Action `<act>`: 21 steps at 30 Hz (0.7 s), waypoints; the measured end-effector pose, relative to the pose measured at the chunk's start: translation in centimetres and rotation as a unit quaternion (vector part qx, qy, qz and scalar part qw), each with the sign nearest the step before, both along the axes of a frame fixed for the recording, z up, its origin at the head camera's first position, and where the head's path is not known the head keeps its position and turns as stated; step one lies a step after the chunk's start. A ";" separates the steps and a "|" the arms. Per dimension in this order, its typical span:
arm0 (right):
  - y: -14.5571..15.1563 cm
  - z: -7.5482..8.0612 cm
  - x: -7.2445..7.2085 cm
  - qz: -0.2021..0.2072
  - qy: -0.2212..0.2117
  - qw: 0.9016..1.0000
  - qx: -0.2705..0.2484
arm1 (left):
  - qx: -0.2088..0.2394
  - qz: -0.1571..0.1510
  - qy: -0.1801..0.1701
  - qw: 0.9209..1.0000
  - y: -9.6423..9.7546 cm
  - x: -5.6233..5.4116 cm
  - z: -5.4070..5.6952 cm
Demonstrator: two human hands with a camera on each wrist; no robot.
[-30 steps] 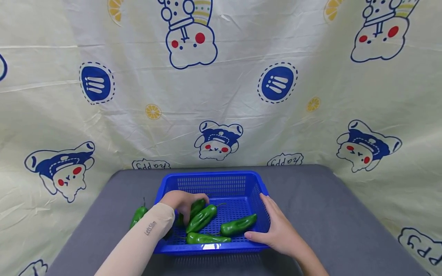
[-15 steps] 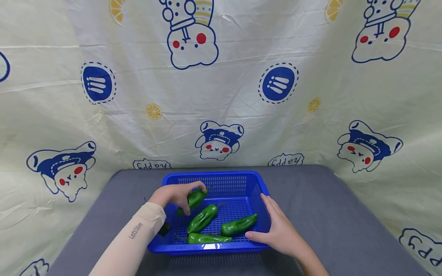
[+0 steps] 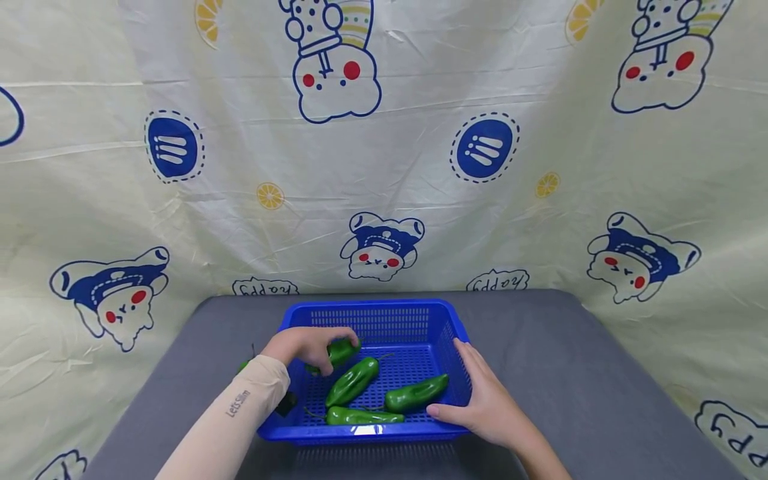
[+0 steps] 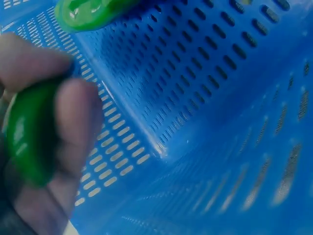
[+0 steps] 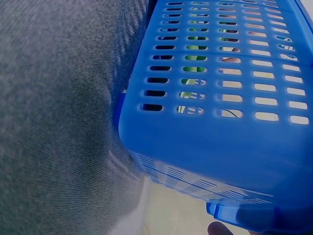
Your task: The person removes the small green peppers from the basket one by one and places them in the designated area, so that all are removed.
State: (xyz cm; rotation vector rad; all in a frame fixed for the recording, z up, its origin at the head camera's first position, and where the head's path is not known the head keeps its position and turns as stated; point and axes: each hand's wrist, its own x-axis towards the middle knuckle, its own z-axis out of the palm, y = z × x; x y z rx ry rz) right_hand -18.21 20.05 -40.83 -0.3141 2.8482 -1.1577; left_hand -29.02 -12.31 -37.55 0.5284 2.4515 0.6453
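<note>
A blue perforated plastic basket [image 3: 444,427] stands on the grey table. In its left part my left hand [image 3: 309,347] grips a green pepper [image 3: 344,353] from above. The left wrist view shows the same pepper [image 4: 32,137] between thumb and fingers, over the slotted floor. Three more green peppers lie in the basket: one slanting pepper [image 3: 353,381] near the middle, a pepper [image 3: 417,393] at the right, and a pepper [image 3: 366,416] along the front wall. My right hand [image 3: 486,400] rests at the basket's right rim, fingers extended and thumb spread over the front corner.
Part of another green pepper [image 3: 243,365] shows on the table left of the basket, mostly hidden behind my left forearm. The grey tabletop [image 3: 540,347] extends on both sides. A printed cartoon curtain [image 3: 396,167] hangs behind the table.
My left hand has drawn its pepper up and away from the middle one, toward the back left, then lowered it slightly. The right hand keeps its place at the rim.
</note>
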 end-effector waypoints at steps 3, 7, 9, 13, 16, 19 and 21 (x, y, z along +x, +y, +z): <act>0.0 0.0 0.0 0.001 0.001 1.000 -0.002 | 0.030 0.022 -0.016 0.999 0.2 0.0 -0.2; 0.0 0.0 -0.1 0.001 -0.001 1.000 -0.005 | 0.045 0.030 -0.020 0.998 0.3 0.0 -0.2; -0.1 0.0 -0.1 0.001 -0.002 1.000 -0.004 | 0.046 0.028 -0.022 0.998 0.4 0.1 -0.2; -0.1 -0.1 0.0 0.001 -0.003 1.000 -0.003 | 0.060 0.022 -0.014 0.998 0.1 0.3 0.0; -0.1 -0.2 0.0 0.000 -0.001 1.000 -0.004 | 0.084 0.015 -0.001 0.996 -0.2 0.5 0.5; 0.0 -0.1 0.0 -0.001 0.002 1.000 -0.004 | 0.113 0.009 0.013 0.994 -0.7 0.7 1.3; 0.0 -0.1 0.0 0.000 0.002 1.000 -0.005 | 0.131 0.000 0.026 0.991 -1.1 1.0 1.9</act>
